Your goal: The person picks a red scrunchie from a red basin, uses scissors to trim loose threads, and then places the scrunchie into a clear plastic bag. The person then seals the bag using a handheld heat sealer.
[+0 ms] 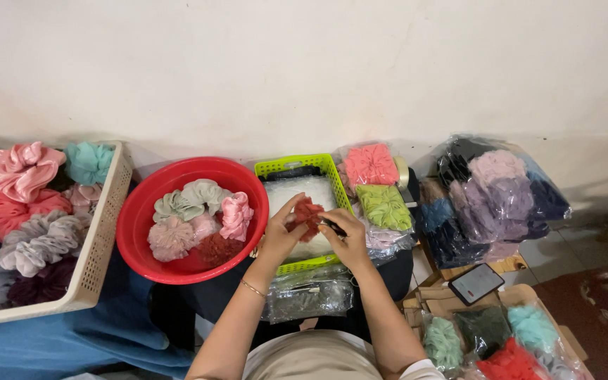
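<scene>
My left hand (281, 232) and my right hand (347, 243) meet over a lime green basket (297, 166). Between them they hold a dark red scrunchie (309, 213). The left fingers pinch its left side. A small dark tool (333, 227) sits in the right fingers against the scrunchie. White clear bags fill the basket under the hands. A thin bracelet circles my left wrist.
A red basin (142, 211) on the left holds several scrunchies. Further left, a beige basket (100, 239) is piled with more. Bagged scrunchies (385, 204) lie to the right, a big clear bag (494, 197) beyond, a phone (476, 283) and a box (529, 295) of packed ones.
</scene>
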